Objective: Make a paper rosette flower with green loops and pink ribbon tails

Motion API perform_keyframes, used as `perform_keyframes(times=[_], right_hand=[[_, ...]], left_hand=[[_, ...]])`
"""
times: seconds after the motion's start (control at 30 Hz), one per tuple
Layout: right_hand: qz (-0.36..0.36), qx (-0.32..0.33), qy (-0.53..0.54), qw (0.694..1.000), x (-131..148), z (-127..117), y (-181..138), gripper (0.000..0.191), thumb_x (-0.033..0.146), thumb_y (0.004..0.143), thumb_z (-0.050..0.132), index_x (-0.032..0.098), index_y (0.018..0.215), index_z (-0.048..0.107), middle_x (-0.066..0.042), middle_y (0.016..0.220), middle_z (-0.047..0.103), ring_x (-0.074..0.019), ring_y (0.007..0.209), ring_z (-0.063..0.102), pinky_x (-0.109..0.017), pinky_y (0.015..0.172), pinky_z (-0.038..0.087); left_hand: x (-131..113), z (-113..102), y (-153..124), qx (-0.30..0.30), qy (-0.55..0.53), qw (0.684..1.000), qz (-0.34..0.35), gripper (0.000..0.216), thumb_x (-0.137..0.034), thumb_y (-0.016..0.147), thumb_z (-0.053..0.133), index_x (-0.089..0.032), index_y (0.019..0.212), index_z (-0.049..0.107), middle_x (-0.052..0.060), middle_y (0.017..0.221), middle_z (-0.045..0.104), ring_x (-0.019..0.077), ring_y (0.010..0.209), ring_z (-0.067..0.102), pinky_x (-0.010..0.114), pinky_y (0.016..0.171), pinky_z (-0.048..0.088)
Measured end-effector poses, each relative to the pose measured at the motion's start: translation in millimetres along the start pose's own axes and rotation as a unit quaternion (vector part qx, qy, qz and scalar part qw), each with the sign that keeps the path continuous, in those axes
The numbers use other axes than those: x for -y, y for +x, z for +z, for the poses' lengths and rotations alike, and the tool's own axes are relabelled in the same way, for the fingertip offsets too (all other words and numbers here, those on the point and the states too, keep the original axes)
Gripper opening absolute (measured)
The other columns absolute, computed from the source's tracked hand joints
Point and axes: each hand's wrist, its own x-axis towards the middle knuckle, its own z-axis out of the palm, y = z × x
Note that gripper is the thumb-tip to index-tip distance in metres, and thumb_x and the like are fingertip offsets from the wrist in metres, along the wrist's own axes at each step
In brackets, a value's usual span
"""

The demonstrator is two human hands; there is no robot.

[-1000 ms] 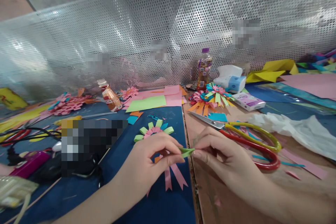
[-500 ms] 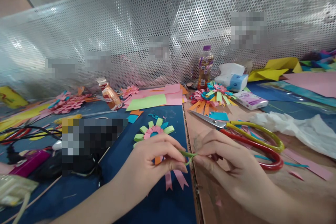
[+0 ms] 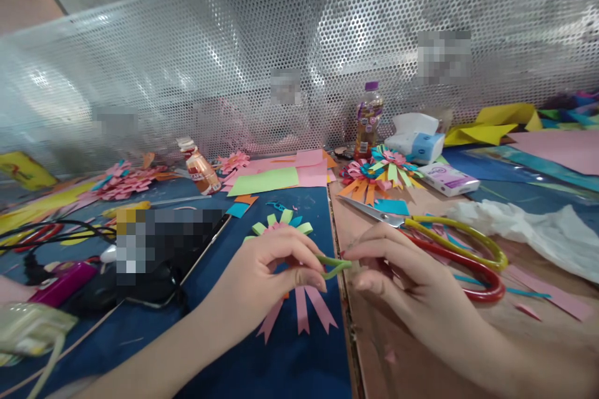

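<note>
A folded strip of light green paper (image 3: 334, 267) is pinched between the thumb and fingers of my left hand (image 3: 276, 268), its loop end pointing right. My right hand (image 3: 421, 290) is at that end, thumb and index finger apart; whether the index fingertip touches the strip I cannot tell. Beneath my left hand lies a paper rosette (image 3: 305, 228) with green looped petals, a pink centre and pink forked tails (image 3: 302, 312); my hand hides much of it. Large scissors (image 3: 374, 213) with yellow and red handles lie just beyond my right hand.
Finished rosettes (image 3: 393, 165), a drink bottle (image 3: 369, 121) and a tissue pack (image 3: 423, 144) stand at the back. A second bottle (image 3: 201, 169) leans near paper sheets (image 3: 266, 181). Left are a black device (image 3: 196, 230) and cables. Crumpled tissue (image 3: 524, 230) lies right.
My right thumb and index finger have parted from the end of the green strip. My left hand still pinches it, slightly higher and further left, and more of the pink tails shows.
</note>
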Motion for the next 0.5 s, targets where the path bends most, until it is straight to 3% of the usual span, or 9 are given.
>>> perform_keyframes(times=[0.2, 0.33, 0.4, 0.5], right_hand=[[-0.021, 0.031, 0.011, 0.999, -0.1, -0.8, -1.6, 0.007, 0.021, 0.089, 0.053, 0.025, 0.085, 0.058, 0.000, 0.084, 0.057, -0.0125, 0.079, 0.056, -0.024, 0.069, 0.047], [-0.021, 0.004, 0.004, 1.000, -0.5, -0.6, -3.3, 0.008, 0.021, 0.089, 0.052, 0.026, 0.086, 0.057, 0.001, 0.085, 0.055, -0.0128, 0.080, 0.055, -0.026, 0.070, 0.045], [-0.024, -0.017, -0.006, 1.000, -1.5, 0.2, -4.3, 0.008, 0.021, 0.089, 0.052, 0.027, 0.085, 0.056, 0.001, 0.083, 0.054, -0.0133, 0.079, 0.055, -0.027, 0.070, 0.045], [-0.028, -0.028, -0.028, 0.999, -2.3, 1.3, -6.6, 0.009, 0.019, 0.089, 0.052, 0.027, 0.084, 0.054, 0.001, 0.079, 0.052, -0.0130, 0.074, 0.054, -0.027, 0.067, 0.044]], left_hand=[[2.9, 4.4, -1.9, 0.014, -0.002, 1.000, 0.011, 0.006, -0.023, 0.073, 0.071, -0.020, 0.070, 0.067, 0.001, 0.082, 0.067, 0.0156, 0.082, 0.061, 0.028, 0.081, 0.045], [6.9, 6.3, -3.9, -0.014, -0.078, 0.996, -0.050, 0.041, -0.029, 0.064, 0.078, -0.021, 0.095, 0.052, 0.002, 0.093, 0.066, 0.0169, 0.081, 0.062, 0.028, 0.072, 0.047], [5.0, 5.5, -3.7, 0.015, -0.039, 0.996, -0.080, 0.048, -0.034, 0.066, 0.076, -0.021, 0.103, 0.048, 0.002, 0.089, 0.067, 0.0164, 0.076, 0.062, 0.027, 0.068, 0.046], [-1.4, 4.6, -3.3, 0.082, 0.089, 0.988, -0.095, 0.035, -0.044, 0.077, 0.063, -0.019, 0.099, 0.055, 0.001, 0.078, 0.068, 0.0151, 0.067, 0.060, 0.024, 0.060, 0.042]])
